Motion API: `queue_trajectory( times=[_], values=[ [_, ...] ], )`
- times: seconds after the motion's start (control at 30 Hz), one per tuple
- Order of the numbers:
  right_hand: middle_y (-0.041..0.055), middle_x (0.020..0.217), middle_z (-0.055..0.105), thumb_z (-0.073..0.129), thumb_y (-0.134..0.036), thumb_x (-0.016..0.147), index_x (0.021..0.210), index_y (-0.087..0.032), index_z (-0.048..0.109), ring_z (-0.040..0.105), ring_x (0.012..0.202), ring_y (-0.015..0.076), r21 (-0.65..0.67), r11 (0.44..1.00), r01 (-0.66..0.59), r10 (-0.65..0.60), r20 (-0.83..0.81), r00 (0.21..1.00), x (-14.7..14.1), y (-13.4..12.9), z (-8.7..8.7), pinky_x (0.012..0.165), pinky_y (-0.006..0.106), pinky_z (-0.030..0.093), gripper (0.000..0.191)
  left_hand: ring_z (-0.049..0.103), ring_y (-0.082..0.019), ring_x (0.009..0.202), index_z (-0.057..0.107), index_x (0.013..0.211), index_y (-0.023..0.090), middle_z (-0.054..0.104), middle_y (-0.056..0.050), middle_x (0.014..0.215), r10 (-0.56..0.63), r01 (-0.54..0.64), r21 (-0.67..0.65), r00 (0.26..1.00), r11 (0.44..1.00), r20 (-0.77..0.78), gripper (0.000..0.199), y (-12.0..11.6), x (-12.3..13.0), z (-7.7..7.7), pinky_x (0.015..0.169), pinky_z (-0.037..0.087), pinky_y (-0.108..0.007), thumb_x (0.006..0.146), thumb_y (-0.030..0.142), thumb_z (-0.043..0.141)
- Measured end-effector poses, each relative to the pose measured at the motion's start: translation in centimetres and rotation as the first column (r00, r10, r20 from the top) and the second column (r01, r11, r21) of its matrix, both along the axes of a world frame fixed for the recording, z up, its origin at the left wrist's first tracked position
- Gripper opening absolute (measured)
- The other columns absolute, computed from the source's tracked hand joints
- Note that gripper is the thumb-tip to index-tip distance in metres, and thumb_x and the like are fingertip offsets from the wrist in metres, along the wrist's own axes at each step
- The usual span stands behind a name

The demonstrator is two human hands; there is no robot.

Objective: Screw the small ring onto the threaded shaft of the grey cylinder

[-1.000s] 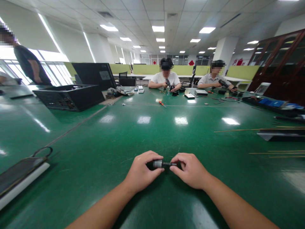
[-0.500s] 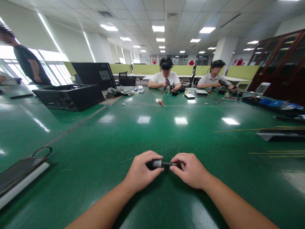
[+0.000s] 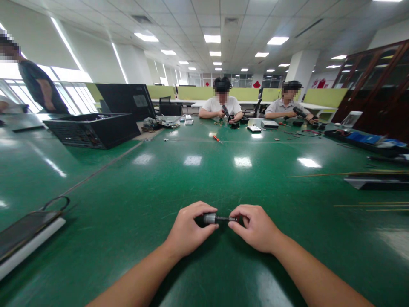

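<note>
Between my two hands, just above or on the green table (image 3: 204, 183), lies a grey metal cylinder with a thin dark shaft (image 3: 210, 218), level from left to right. The thumb and fingers of my left hand (image 3: 190, 230) are closed round the cylinder; its left end is hidden in the palm. My right hand (image 3: 255, 228) pinches the right end of the shaft between thumb and fingers. A bit of red shows by those fingertips, too small to name.
An orange screwdriver (image 3: 217, 139) lies further off. At left stand a black computer case (image 3: 96, 132) and a dark tablet-like device (image 3: 30, 232). Thin yellow rods (image 3: 319, 175) lie at right. Two co-workers (image 3: 222, 104) sit opposite; another person (image 3: 41, 85) stands far left.
My left hand and the cylinder have shifted very slightly left. My right hand stays at the shaft's end, its grip much the same.
</note>
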State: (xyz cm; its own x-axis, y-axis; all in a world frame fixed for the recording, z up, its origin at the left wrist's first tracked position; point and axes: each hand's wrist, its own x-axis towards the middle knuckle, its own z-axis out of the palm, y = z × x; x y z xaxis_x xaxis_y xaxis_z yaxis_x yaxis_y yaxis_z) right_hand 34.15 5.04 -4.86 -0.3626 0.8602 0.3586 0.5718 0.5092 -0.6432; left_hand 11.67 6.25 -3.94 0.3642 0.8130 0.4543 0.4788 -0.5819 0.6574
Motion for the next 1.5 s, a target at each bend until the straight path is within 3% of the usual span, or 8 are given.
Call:
queue_trajectory(
  times=[1.5],
  values=[
    [-0.0049, 0.054, 0.050, 0.068, -0.025, 0.081, 0.082, -0.018, 0.072, 0.042, 0.050, 0.0104, -0.037, 0.999, 0.032, -0.034, -0.049, 0.998, 0.44, 0.36, -0.08, 0.058, 0.024, 0.033, 0.008, 0.067, -0.018, 0.088, 0.074, 0.098, 0.022, 0.072, -0.003, 0.094, 0.034, -0.033, -0.032, 0.999, 0.999, 0.019, 0.027, 0.22, -0.53, -0.12, 0.081, 0.051, -0.030, 0.072, 0.017, 0.078]
  ],
)
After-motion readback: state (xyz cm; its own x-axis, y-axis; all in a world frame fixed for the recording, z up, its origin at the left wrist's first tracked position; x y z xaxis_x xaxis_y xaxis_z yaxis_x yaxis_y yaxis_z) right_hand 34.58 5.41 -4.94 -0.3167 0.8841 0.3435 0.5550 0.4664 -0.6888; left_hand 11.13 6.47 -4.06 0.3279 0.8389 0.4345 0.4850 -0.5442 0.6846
